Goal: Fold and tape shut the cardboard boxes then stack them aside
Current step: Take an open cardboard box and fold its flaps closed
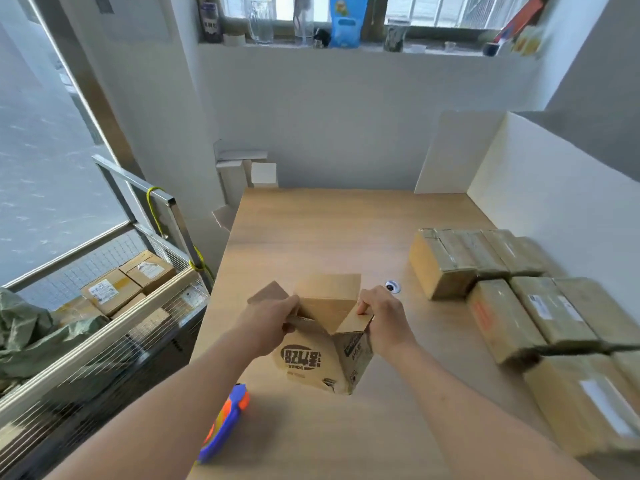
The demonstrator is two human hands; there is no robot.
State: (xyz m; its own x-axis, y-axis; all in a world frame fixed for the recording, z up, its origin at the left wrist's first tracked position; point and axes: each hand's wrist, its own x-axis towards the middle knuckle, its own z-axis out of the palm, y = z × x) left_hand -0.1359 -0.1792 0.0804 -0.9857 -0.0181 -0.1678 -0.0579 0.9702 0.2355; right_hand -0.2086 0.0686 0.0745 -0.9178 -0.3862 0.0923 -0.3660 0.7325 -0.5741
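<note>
The cardboard box (322,348) stands on the wooden table (311,230), near its front edge, top flaps open and dark print on its near side. The left hand (268,323) grips the box's left flap, fingers curled over the edge. The right hand (382,315) pinches the right flap, thumb on top. Right of the box, well apart, taped boxes (502,289) lie in rows against a white partition (554,188). Just left of and nearer than the box, a blue and orange tape dispenser (227,424) lies at the table edge. Farther left, a wire cart (104,337) holds more parcels
</note>
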